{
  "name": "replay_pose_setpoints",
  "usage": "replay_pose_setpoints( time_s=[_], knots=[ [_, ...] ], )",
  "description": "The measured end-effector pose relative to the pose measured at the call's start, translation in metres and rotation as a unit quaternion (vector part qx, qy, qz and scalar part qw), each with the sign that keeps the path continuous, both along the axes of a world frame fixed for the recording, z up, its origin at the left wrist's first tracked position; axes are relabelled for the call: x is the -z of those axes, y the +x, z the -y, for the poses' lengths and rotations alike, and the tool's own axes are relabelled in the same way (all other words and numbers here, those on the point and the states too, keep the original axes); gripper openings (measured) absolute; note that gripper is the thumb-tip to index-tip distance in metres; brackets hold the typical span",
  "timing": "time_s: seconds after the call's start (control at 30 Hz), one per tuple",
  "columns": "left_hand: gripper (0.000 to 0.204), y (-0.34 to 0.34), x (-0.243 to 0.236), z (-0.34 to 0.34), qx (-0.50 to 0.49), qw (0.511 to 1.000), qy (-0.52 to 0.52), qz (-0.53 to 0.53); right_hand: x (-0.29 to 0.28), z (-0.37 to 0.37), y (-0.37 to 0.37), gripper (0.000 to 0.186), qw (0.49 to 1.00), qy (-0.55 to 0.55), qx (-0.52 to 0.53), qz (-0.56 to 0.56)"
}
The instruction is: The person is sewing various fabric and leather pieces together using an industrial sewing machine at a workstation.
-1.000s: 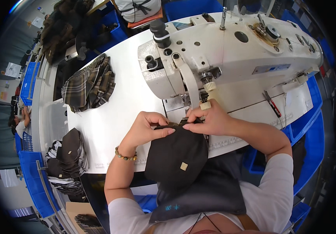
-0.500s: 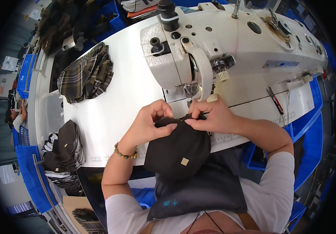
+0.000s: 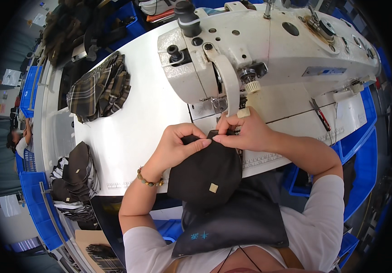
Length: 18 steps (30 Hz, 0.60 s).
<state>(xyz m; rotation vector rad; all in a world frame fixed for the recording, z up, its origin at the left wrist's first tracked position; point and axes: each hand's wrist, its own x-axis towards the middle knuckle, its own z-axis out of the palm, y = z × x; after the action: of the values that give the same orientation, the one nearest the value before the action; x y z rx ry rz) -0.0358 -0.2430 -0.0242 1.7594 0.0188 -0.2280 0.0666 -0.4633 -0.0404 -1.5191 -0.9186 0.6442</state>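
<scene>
Your white desk (image 3: 137,107) carries the sewing machine (image 3: 273,54), plaid fabric (image 3: 97,88) at left and red-handled snips (image 3: 321,117) at right; blue bins (image 3: 39,204) stand on both sides. The black cloth (image 3: 200,168) lies before the machine, overlapping the desk's near edge, its top pinched in the fingers of your left hand (image 3: 171,148) and right hand (image 3: 249,132). Your thumbs now sit closer together than half a second ago.

Left hand (image 3: 171,146) edged right along far edge of dark cloth cap (image 3: 202,173); its thumb tip now nearly meets that of right hand (image 3: 249,133), where a plain gap showed before. Small dark fold (image 3: 212,133) now stands between them. View shifted: sewing machine (image 3: 275,68) sits slightly farther up it than a second ago.
</scene>
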Motion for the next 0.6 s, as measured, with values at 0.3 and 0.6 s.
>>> replay_pose_setpoints(
  time_s=[0.3,0.6],
  knots=[
    [0.011,0.0002,-0.0029,-0.0002,0.008,1.0,0.004,0.023,-0.003,0.0007,-0.0005,0.017,0.998,-0.031,0.0,-0.049],
    [0.011,-0.0003,-0.0031,-0.0008,0.01,0.999,0.013,0.031,-0.0006,0.0002,-0.0002,0.017,0.998,-0.019,-0.011,-0.053]
  ],
)
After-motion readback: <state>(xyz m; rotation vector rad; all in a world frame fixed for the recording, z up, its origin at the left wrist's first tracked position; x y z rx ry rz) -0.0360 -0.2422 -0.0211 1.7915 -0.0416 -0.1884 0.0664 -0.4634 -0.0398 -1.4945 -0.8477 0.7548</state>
